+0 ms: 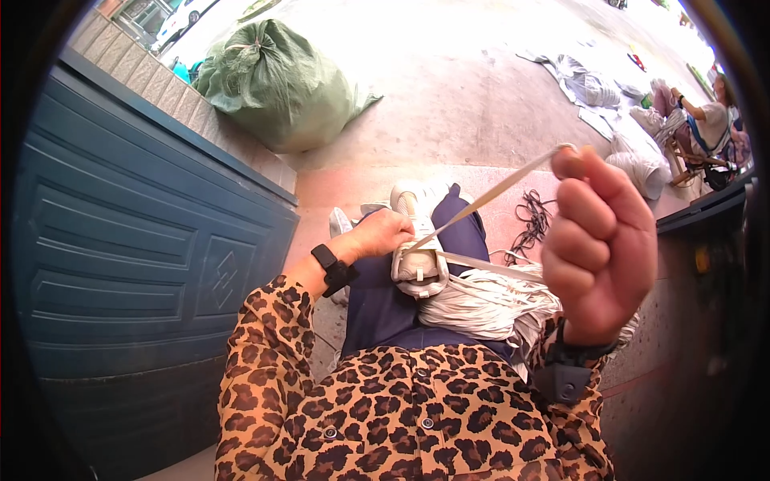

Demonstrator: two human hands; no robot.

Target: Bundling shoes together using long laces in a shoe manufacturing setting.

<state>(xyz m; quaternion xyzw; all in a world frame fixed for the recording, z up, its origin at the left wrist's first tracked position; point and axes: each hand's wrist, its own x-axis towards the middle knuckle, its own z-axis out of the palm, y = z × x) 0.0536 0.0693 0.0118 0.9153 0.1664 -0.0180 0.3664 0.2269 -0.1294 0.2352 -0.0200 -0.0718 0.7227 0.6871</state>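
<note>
A white shoe point(420, 268) rests on my lap, its heel opening toward me and its toe pointing away. My left hand point(377, 233) is closed at the left side of the shoe, fingers curled by its eyelets; what they grip is hidden. Raised high at the right, my right hand point(600, 232) pinches the end of a flat white shoelace point(497, 190), which runs taut down to the shoe. A second length of lace crosses from the shoe toward the right, passing behind my right hand. Beside the shoe, a bundle of white laces point(493, 305) lies over my right thigh.
Dark laces point(531, 222) lie loose on the floor beyond the bundle. A large green sack point(277, 88) stands ahead on the left, near a blue panelled door point(144, 232). Far right, a person point(712, 120) sits by white sacks point(639, 164) and spread cloth.
</note>
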